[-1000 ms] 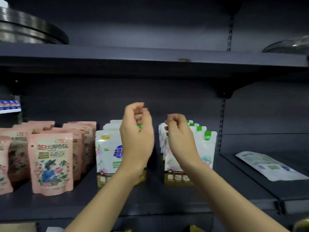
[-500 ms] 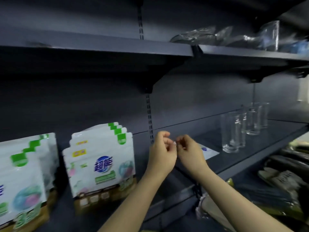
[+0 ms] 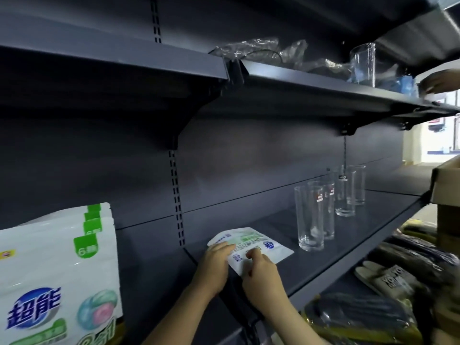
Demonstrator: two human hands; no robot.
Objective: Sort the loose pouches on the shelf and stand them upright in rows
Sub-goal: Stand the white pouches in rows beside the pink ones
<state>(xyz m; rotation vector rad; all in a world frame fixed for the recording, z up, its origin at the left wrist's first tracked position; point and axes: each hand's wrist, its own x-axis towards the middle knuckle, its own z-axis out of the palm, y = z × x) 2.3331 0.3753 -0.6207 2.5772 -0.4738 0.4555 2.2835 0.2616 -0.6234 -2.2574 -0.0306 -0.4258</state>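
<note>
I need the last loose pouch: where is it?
The loose pouch lies flat on the shelf, under both hands, left of the glasses.

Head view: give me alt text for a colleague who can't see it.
Both hands, left hand and right hand, touch a white pouch lying flat on a dark shelf. Drinking glasses stand to its right; upright white pouches stand at left.

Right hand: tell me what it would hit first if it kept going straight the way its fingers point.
The right hand already touches the flat white pouch. Past the pouch, probably the nearest drinking glass, though depth is unclear.
</note>
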